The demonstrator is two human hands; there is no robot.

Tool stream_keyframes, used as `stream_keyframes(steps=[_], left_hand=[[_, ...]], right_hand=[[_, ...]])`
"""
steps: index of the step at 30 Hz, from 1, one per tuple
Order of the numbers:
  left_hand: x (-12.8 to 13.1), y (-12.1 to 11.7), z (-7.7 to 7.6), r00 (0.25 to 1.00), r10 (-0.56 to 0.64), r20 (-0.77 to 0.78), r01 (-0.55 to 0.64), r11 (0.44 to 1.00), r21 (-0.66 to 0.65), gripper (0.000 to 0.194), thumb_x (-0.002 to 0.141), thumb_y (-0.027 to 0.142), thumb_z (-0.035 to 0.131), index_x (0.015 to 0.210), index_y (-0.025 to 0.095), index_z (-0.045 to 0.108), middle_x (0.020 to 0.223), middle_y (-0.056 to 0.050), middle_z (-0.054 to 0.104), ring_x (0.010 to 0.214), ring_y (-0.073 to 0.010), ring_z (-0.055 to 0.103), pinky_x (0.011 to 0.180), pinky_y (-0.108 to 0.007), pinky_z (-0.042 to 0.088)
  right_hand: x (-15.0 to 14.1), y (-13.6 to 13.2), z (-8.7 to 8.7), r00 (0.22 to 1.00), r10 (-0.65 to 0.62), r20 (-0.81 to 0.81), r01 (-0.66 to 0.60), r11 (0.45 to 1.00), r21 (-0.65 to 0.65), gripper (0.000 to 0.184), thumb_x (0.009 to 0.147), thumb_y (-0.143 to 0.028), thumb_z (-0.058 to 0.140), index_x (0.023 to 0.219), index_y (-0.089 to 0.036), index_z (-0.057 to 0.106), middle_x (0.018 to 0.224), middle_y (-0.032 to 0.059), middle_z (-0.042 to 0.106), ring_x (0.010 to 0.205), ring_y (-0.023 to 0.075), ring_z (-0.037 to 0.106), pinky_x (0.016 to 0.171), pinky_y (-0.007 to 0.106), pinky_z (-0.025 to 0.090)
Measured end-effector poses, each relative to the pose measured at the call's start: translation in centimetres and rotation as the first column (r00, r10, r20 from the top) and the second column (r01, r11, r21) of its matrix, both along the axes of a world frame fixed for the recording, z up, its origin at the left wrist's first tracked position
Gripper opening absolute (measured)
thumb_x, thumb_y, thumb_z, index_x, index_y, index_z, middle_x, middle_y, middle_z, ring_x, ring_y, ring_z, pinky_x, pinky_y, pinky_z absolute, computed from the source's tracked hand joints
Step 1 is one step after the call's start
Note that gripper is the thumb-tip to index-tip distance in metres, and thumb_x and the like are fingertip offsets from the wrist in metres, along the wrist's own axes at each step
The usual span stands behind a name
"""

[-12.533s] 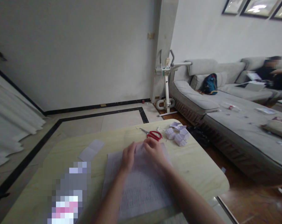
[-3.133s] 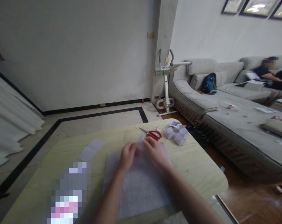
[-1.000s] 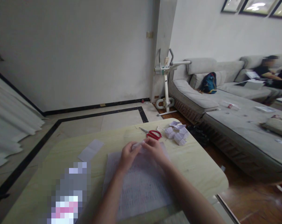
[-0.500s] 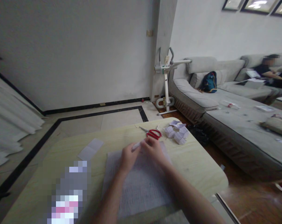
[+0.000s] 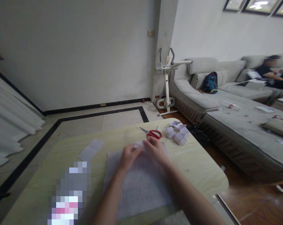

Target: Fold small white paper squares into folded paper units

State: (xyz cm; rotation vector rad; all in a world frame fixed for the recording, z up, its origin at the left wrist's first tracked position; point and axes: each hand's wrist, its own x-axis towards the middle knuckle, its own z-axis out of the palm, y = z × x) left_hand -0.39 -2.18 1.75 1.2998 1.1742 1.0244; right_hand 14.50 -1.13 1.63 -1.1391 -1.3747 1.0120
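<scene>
Both my hands meet at the far edge of a large printed paper sheet (image 5: 141, 187) lying on the pale wooden table (image 5: 202, 168). My left hand (image 5: 127, 156) and my right hand (image 5: 155, 149) pinch a small folded white paper piece (image 5: 139, 144) between their fingertips, just above the sheet. Red-handled scissors (image 5: 153, 133) lie just beyond my right hand. A cluster of folded white paper shapes (image 5: 177, 135) sits to the right of the scissors.
A loose white paper slip (image 5: 91, 149) lies on the table's left side. A pixelated patch (image 5: 67, 195) covers the near left. A grey sofa (image 5: 237, 122) with a blue backpack (image 5: 210, 82) stands right; other people sit at its far end. A white exercise machine (image 5: 167, 84) is by the wall.
My fingers have kept working the small paper piece in the same spot. It now lies flatter between both hands than half a second ago. The view has shifted only slightly.
</scene>
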Motion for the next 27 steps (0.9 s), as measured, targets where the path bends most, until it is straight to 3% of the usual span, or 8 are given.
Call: stream_keyframes(steps=[8, 13, 20, 27], left_hand=[[-0.22, 0.04, 0.06, 0.998, -0.06, -0.032, 0.06, 0.998, -0.003, 0.03, 0.073, 0.042, 0.063, 0.075, 0.013, 0.07, 0.062, -0.003, 0.068, 0.055, -0.0177, 0.062, 0.052, -0.025, 0.046], [-0.13, 0.02, -0.22, 0.99, -0.002, -0.142, 0.011, 0.998, 0.066, 0.031, 0.074, 0.042, 0.06, 0.075, 0.012, 0.068, 0.06, -0.003, 0.067, 0.055, -0.0176, 0.062, 0.051, -0.024, 0.046], [0.23, -0.23, -0.73, 0.965, 0.1, -0.242, -0.064, 0.987, 0.15, 0.034, 0.075, 0.043, 0.058, 0.077, 0.011, 0.068, 0.064, -0.003, 0.067, 0.059, -0.0183, 0.062, 0.054, -0.024, 0.046], [0.24, -0.39, -0.25, 0.98, 0.039, -0.194, 0.004, 0.977, 0.215, 0.028, 0.078, 0.038, 0.056, 0.081, 0.013, 0.065, 0.066, -0.001, 0.063, 0.059, -0.0143, 0.058, 0.053, -0.021, 0.043]], right_hand=[[-0.2, -0.21, 0.42, 0.999, 0.013, -0.045, -0.014, 1.0, -0.02, 0.025, 0.079, -0.038, 0.055, 0.063, -0.019, 0.049, 0.06, -0.0019, 0.045, 0.056, 0.0122, 0.043, 0.053, 0.025, 0.034], [-0.3, -0.24, 0.46, 0.998, 0.036, -0.043, -0.037, 0.999, -0.023, 0.024, 0.079, -0.038, 0.054, 0.066, -0.018, 0.049, 0.061, -0.0021, 0.045, 0.057, 0.0118, 0.043, 0.053, 0.024, 0.034], [-0.34, 0.05, 0.07, 0.998, 0.052, 0.046, -0.052, 0.999, -0.004, 0.025, 0.082, -0.037, 0.05, 0.066, -0.017, 0.049, 0.062, -0.0017, 0.045, 0.057, 0.0116, 0.043, 0.052, 0.023, 0.033], [-0.16, 0.05, 0.14, 0.98, 0.007, 0.2, -0.029, 0.994, 0.105, 0.024, 0.083, -0.029, 0.049, 0.063, -0.018, 0.045, 0.061, -0.0015, 0.044, 0.058, 0.0118, 0.042, 0.052, 0.024, 0.031]])
